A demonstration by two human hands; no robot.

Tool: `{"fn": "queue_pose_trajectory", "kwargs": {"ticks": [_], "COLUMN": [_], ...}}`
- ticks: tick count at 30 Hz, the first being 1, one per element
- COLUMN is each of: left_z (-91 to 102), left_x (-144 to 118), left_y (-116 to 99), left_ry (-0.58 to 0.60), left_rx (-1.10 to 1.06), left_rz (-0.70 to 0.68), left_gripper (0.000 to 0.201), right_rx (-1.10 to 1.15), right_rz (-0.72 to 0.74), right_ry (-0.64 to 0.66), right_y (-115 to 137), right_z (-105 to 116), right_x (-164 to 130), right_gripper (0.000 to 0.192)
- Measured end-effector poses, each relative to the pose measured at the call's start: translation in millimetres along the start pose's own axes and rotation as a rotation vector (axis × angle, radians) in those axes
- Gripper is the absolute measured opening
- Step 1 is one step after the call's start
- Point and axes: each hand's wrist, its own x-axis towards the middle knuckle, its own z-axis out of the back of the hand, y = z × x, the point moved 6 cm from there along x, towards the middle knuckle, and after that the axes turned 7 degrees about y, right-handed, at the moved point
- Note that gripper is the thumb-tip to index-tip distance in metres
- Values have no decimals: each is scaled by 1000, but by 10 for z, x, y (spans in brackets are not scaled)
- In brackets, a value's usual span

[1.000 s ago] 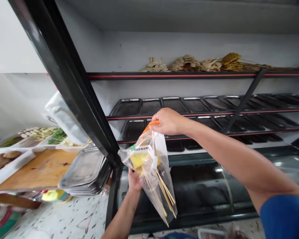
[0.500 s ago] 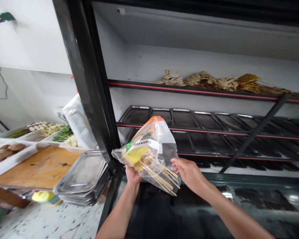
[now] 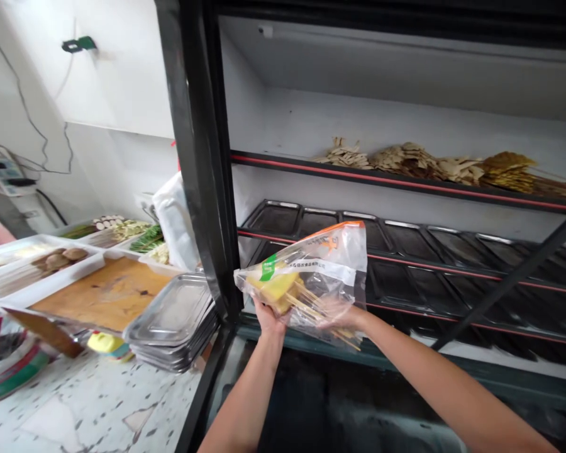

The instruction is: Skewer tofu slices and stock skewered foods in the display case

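Observation:
A clear plastic bag (image 3: 342, 251) with an orange corner, a green label and a white printed band is held up before the shelves. Inside lie skewers (image 3: 306, 302) with flat yellow food pieces (image 3: 276, 286), their bare wooden sticks pointing down to the right. My left hand (image 3: 270, 318) is closed around the bag's lower left part, under the yellow food. At the right side, my right hand (image 3: 342, 313) is at the sticks with its fingers stretched leftward. Clear film covers these fingers, seemingly inside the bag, and blurs their tips.
Dark metal trays (image 3: 405, 239) line the lower shelves of the black-framed cabinet. More skewered food (image 3: 405, 157) lies on the top shelf. To the left are stacked metal trays (image 3: 174, 314), a wooden board (image 3: 99, 292), white food bins (image 3: 42, 270) and a yellow bottle (image 3: 104, 343).
My right hand has moved left, from the bag's right edge to the sticks under the film. The bag has turned, its orange corner now further right. The view has shifted left.

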Motion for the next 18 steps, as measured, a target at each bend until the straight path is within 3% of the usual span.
{"fn": "queue_pose_trajectory", "kwargs": {"ticks": [4, 8, 11, 14, 18], "left_z": [45, 25, 46, 198, 392], "left_x": [-51, -98, -118, -120, -123], "left_y": [19, 10, -40, -106, -183], "left_ry": [16, 46, 61, -18, -86], "left_rx": [-28, -58, -45, -8, 43], "left_rz": [0, 15, 16, 10, -1], "left_gripper": [65, 67, 63, 59, 55], "right_rx": [386, 726, 770, 751, 682], "right_rz": [-72, -126, -209, -223, -246], "right_ry": [186, 189, 141, 63, 120], "right_y": [-126, -174, -209, -192, -166], "right_z": [-206, -422, -483, -412, -332], "right_x": [-55, -75, -102, -203, -389], "right_gripper": [13, 10, 17, 22, 18]}}
